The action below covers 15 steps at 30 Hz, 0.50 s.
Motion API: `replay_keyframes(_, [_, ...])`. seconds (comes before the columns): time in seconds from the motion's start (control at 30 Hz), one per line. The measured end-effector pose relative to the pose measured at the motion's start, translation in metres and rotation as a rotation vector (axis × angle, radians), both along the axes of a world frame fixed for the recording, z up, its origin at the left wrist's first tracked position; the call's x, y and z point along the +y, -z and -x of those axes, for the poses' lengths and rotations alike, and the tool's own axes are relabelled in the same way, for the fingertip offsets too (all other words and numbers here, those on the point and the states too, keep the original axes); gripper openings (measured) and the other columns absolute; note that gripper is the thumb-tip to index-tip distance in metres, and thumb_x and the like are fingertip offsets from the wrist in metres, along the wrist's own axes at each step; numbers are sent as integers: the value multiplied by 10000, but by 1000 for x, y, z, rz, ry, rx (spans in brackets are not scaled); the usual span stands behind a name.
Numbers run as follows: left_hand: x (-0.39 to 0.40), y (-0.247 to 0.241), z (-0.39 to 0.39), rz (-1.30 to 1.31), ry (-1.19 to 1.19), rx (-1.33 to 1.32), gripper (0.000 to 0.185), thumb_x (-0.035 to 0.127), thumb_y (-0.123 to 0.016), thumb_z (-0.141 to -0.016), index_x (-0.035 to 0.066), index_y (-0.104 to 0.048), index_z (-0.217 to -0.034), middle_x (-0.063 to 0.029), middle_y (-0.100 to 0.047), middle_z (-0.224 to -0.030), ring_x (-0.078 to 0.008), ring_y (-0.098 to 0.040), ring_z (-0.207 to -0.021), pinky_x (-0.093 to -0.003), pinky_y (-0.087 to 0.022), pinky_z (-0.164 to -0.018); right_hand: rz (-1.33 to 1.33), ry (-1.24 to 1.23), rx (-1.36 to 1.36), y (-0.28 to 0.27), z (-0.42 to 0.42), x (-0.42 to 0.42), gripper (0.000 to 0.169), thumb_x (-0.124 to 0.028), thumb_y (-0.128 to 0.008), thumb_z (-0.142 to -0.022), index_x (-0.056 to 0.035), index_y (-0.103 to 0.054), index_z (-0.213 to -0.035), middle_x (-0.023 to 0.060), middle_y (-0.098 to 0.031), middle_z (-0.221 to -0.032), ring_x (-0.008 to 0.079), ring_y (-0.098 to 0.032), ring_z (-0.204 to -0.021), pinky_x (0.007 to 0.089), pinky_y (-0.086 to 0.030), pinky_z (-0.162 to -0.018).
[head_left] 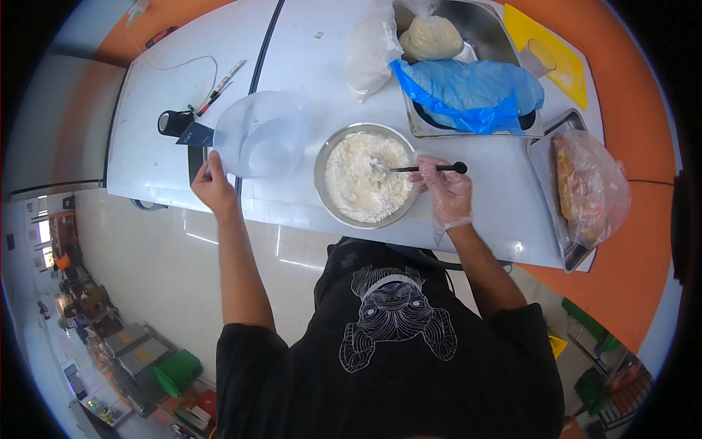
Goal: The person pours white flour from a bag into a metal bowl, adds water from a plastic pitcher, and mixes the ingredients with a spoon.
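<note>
My right hand [448, 189], in a clear plastic glove, grips a utensil with a black handle [459, 168]. Its metal end dips into white flour [364, 181], where the exact shape of the tip is buried. A round steel bowl [323, 200] holds the flour near the table's front edge, just left of the glove. Bare and farther left, my left hand [216, 189] grasps the near-left rim of a translucent plastic bowl [269, 123]. That bowl looks tilted, with no visible contents. Its underside and most of my fingers are hidden.
Behind the flour, a steel pan [417, 123] carries a blue plastic bag [477, 93] and a tied bag [433, 38]. A white bag [373, 52] leans alongside. A tray [548, 181] with bagged food stands right. Pens [222, 85] and a black roll [173, 123] lie left.
</note>
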<state>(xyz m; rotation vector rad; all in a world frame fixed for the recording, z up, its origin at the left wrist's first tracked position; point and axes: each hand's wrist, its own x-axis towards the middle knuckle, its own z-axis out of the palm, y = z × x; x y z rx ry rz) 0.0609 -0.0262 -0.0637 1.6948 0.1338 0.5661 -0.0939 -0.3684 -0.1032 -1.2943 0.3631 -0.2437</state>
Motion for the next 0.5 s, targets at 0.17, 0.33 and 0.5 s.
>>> replay_keyframes(0.17, [6, -32, 27, -217, 68, -25, 345, 225, -692, -877, -33, -595, -669, 47, -463, -557, -27, -343, -523, -214, -208, -471, -100, 37, 86, -6, -4, 6, 293, -146, -614, -927, 84, -609, -1108, 146, -665, -987, 197, -689, -797, 261, -561, -641])
replay_keyframes(0.33, [2, -59, 43, -373, 193, -59, 321, 179, -717, -832, -10, -553, -631, 48, -438, -542, -33, -332, -509, -217, -207, -468, -44, 25, -9, -19, -2, 20, 291, -128, -603, -931, 100, -598, -1113, 175, -664, -977, 222, -692, -799, 272, -570, -672])
replay_keyframes(0.5, [-19, -76, 57, -522, 247, 5, 340, 150, -732, -784, -6, -503, -588, 49, -407, -528, -31, -328, -520, -218, -219, -467, -96, -15, -124, -24, -1, 24, 247, -93, -582, -937, 96, -595, -1096, 172, -660, -965, 231, -690, -803, 286, -574, -687])
